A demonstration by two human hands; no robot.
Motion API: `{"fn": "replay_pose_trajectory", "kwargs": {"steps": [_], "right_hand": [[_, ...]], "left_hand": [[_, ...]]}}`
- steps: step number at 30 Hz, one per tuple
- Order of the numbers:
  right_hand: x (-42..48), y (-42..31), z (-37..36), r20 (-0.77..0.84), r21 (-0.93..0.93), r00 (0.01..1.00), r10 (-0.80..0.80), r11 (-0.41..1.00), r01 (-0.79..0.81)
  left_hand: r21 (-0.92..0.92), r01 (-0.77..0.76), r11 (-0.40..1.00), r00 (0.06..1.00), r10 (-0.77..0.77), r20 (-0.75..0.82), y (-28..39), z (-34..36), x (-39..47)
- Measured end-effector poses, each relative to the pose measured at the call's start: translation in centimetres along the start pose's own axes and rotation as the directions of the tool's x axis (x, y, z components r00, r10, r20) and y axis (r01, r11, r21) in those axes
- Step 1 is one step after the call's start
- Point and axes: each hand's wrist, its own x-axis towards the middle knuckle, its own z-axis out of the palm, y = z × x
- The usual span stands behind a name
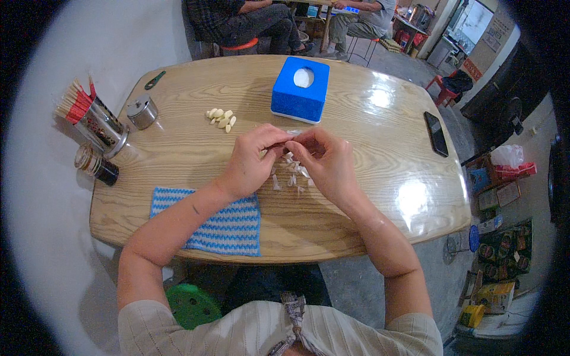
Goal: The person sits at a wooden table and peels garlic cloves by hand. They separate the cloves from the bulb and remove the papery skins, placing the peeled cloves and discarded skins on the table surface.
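My left hand [256,158] and my right hand [327,160] meet above the middle of the wooden table, fingertips pinched together. Between them they grip a small piece, apparently a garlic clove, almost wholly hidden by the fingers. Shreds of white garlic skin [292,180] lie scattered on the tabletop under and between my hands. Beyond my left hand, a small heap of peeled garlic cloves [221,118] rests on the wood. A blue-and-white striped knitted cloth [222,227] lies flat beneath my left forearm, at the near edge.
A blue tissue box [299,91] stands past my hands. At left are a metal holder of red-wrapped chopsticks [95,118], a lidded metal pot [142,112], a glass jar [97,164] and a green-handled peeler [155,80]. A phone [435,133] lies near the right edge. Two people sit beyond the table [378,133].
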Motion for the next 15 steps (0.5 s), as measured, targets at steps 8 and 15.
{"fn": "replay_pose_trajectory", "kwargs": {"steps": [8,15], "right_hand": [[0.0,1.2,-0.2,0.068,0.057,0.989,0.131,0.989,-0.135],[-0.2,1.7,0.4,-0.002,-0.032,1.000,-0.031,0.999,0.031]], "left_hand": [[0.125,-0.062,0.990,0.998,0.062,0.005,0.7,-0.2,-0.1],[0.097,-0.015,0.995,0.999,0.018,-0.030,0.9,-0.1,-0.2]]}}
